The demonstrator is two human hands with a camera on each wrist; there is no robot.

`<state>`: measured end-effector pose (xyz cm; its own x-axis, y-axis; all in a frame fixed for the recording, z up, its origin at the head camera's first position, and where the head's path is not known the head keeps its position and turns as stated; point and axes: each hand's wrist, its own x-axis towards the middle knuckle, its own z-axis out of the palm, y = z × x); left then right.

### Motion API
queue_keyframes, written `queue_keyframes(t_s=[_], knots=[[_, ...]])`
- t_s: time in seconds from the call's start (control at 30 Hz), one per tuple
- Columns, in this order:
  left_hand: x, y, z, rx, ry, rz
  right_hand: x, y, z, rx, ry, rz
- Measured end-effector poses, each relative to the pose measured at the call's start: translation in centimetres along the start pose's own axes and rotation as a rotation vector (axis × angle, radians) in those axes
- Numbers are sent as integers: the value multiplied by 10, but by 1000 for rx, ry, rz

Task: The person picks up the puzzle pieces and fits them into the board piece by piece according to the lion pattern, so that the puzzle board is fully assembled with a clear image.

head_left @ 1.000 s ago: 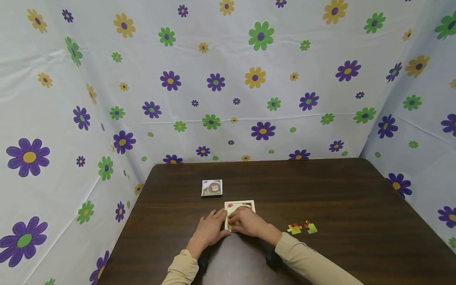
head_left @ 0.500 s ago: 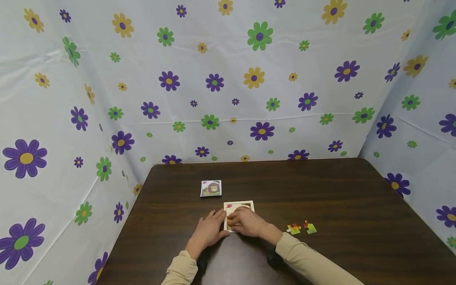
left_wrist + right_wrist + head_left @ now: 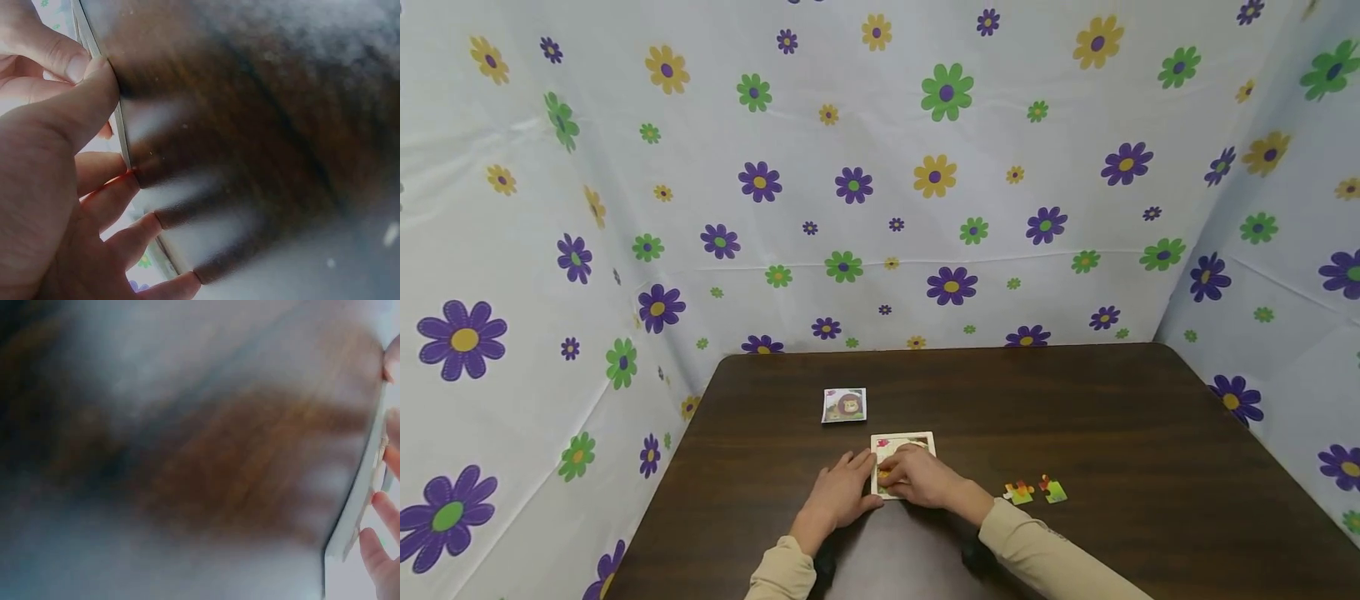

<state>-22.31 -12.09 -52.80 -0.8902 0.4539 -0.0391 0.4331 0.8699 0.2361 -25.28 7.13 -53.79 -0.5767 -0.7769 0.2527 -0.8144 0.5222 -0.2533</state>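
In the head view, a small square puzzle tray [image 3: 903,436] with a light frame lies near the table's front, with a pink shape at its upper left corner. My left hand [image 3: 837,495] rests along the tray's left side, fingers fairly straight, thumb by the near corner. Over the tray, my right hand [image 3: 919,477] has curled fingers that pinch an orange puzzle piece [image 3: 883,474], mostly hidden beneath them. The hand covers much of the tray. The left wrist view shows the left hand [image 3: 94,206] touching the tray's edge, the right thumb [image 3: 62,57] close by.
Two loose puzzle pieces, one orange and green [image 3: 1020,492] and one green and red [image 3: 1053,489], lie right of the tray. A lion picture card [image 3: 844,406] lies behind it, to the left. A flowered cloth [image 3: 895,167] surrounds the dark table [image 3: 1075,400].
The head view has tilted slightly upward. The right fingers have shifted a little over the tray, with more orange showing beside them. The left hand, loose pieces and card keep their places.
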Motion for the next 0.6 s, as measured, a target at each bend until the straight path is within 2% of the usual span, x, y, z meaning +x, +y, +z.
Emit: queue_keyframes(t_s=[0.07, 0.27, 0.6], knots=[[-1, 1, 1, -2, -4, 2, -2, 1, 1, 6, 3, 2], [0, 2, -2, -10, 8, 6, -3, 1, 2, -5, 79, -33], [1, 1, 1, -11, 2, 4, -2, 1, 4, -63, 38, -53]])
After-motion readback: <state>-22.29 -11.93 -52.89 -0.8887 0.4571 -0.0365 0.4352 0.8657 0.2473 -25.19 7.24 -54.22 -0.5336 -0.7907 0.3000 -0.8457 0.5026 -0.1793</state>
